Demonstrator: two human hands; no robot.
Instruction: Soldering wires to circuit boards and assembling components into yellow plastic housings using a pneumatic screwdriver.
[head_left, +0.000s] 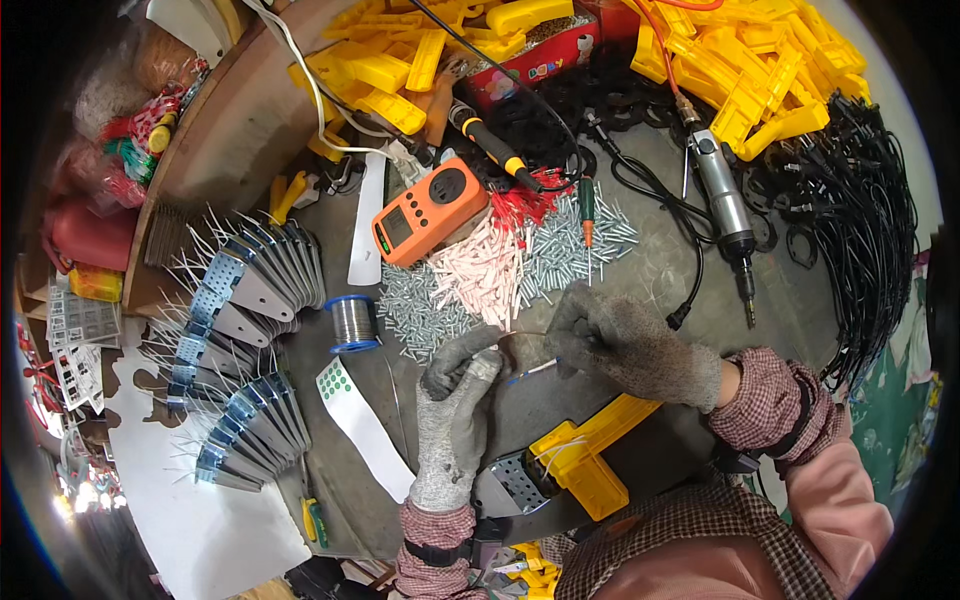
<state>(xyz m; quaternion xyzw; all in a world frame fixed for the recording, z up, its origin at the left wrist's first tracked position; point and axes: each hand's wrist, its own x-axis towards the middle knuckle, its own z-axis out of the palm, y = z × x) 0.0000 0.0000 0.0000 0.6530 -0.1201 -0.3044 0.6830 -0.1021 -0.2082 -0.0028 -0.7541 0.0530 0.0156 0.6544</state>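
Note:
Both my hands wear grey work gloves. My left hand (452, 405) is closed in a pinch, with a small pale tip at its fingers. My right hand (625, 345) is also closed, its fingertips pressed together. A thin brown wire (520, 335) bows across the short gap between the two hands. Just below it, a thin blue-and-white wire (532, 374) runs toward the right fingers; whether they grip it I cannot tell. Nearer me lies a yellow plastic housing (598, 485) with pale wires over it, beside a perforated metal plate (517, 486).
Beyond my hands lie heaps of screws (415, 310) and pink sleeves (478, 265), an orange meter (430, 211) and a screwdriver (587, 215). Solder wire (352, 322) and stacked metal plates (250, 420) stand left. An electric driver (720, 190) and black cables (860, 230) lie right.

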